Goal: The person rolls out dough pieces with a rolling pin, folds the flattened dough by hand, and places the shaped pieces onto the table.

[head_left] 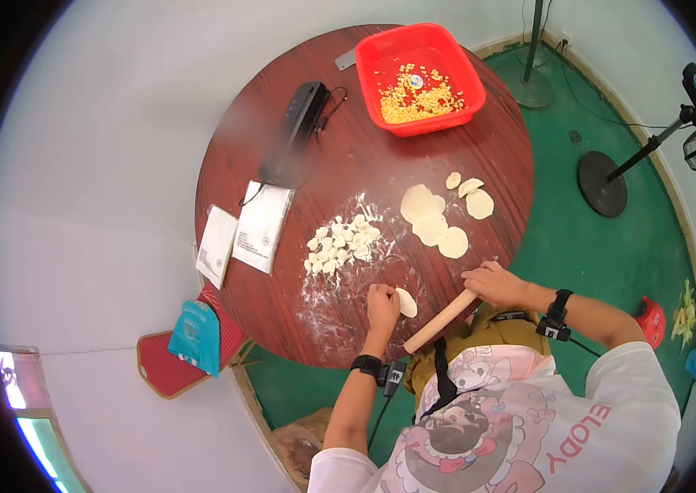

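At the near side of the round table, my left hand has its fingers closed at the edge of a small flat dough wrapper. My right hand grips one end of a wooden rolling pin, which slants across the table's near edge to the right of the wrapper. Beyond my hands, several rolled dough wrappers overlap one another. A few more dough rounds lie just right of them. Many small dough pieces sit in scattered flour to the left.
A red plastic basket with yellow kernels stands at the table's far side. A black device with a cord and two white packets lie on the left. A red chair and standing fans flank the table.
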Tool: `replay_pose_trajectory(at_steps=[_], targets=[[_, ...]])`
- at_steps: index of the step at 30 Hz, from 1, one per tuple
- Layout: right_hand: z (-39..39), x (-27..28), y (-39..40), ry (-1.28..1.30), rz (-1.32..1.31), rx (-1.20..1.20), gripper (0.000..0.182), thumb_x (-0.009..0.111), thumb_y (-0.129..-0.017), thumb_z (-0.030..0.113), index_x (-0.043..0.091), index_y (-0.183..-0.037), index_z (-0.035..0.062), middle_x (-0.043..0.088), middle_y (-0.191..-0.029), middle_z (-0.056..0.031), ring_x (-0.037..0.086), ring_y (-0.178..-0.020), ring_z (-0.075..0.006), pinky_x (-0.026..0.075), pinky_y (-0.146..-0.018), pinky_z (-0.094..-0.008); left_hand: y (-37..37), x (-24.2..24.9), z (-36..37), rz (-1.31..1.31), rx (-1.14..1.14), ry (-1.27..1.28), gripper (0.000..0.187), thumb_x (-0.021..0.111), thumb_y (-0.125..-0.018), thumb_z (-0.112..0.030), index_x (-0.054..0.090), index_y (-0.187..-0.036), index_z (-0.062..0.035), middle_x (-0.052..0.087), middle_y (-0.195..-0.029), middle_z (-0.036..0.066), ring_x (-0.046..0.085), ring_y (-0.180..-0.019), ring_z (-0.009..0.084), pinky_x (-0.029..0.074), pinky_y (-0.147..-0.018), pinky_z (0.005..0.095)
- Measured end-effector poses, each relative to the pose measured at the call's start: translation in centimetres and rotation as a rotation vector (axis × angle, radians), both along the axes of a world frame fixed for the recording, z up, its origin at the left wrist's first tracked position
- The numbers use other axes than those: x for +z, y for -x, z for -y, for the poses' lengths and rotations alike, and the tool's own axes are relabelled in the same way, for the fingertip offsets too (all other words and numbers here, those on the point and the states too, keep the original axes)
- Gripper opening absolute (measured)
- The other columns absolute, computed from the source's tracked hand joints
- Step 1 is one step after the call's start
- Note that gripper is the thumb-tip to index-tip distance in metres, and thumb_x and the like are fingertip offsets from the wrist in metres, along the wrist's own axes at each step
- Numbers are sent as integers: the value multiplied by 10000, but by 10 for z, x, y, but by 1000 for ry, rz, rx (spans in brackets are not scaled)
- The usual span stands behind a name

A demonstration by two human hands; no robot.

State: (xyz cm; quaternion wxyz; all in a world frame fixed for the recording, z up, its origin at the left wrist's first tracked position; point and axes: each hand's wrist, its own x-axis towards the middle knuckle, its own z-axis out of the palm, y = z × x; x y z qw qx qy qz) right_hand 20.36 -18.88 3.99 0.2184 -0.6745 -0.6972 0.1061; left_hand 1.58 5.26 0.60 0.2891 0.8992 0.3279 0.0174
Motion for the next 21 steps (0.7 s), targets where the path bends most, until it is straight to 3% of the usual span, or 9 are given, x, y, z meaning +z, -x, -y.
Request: replay_pose_trajectory(at_steps=[3, 6, 8, 14, 17, 21], targets=[[9, 0, -9, 17, 16, -30, 247, 561, -786, 110, 500, -1021, 67, 524, -1133, -107, 520, -1013, -234, 358, -853, -382, -2, 4, 9, 72, -43, 22, 138, 620, -754, -105, 566, -835, -8, 555, -901, 158, 556, -855, 334, 454, -730, 423], [15, 8, -15, 20, -14, -79, 271, 590, -770, 99, 496, -1023, 68, 522, -1137, -105, 517, -1015, -239, 357, -858, -380, -1, 8, 15, 149, 68, -4, 141, 627, -763, -113, 595, -829, 8, 566, -856, 164, 566, -808, 327, 456, -718, 403], [20, 9, -18, 17, -32, -109, 290, 608, -757, 91, 492, -1022, 69, 521, -1139, -103, 516, -1014, -243, 356, -861, -378, 0, 8, 12, 30, 39, 50, 134, 605, -784, -114, 596, -860, -4, 568, -896, 161, 564, -825, 334, 456, -738, 405], [37, 7, -27, 19, -40, -228, 356, 649, -718, 74, 474, -1028, 76, 511, -1144, -104, 503, -1031, -252, 348, -880, -384, 7, -5, 12, 168, -55, -159, 136, 581, -801, -96, 602, -909, -17, 583, -911, 147, 571, -845, 322, 463, -737, 405], [43, 8, -29, 11, -42, -279, 364, 647, -715, 69, 474, -1035, 73, 503, -1148, -108, 497, -1040, -254, 345, -892, -389, 12, 8, 23, 64, -14, -67, 140, 580, -805, -98, 602, -915, -14, 583, -959, 146, 567, -863, 314, 462, -747, 405], [47, 5, -31, 9, -41, -316, 361, 640, -711, 58, 479, -1034, 68, 496, -1147, -109, 486, -1057, -254, 343, -896, -393, 19, -3, 24, 121, -101, -115, 169, 585, -808, -105, 604, -944, -7, 569, -1019, 147, 563, -882, 305, 465, -751, 397]])
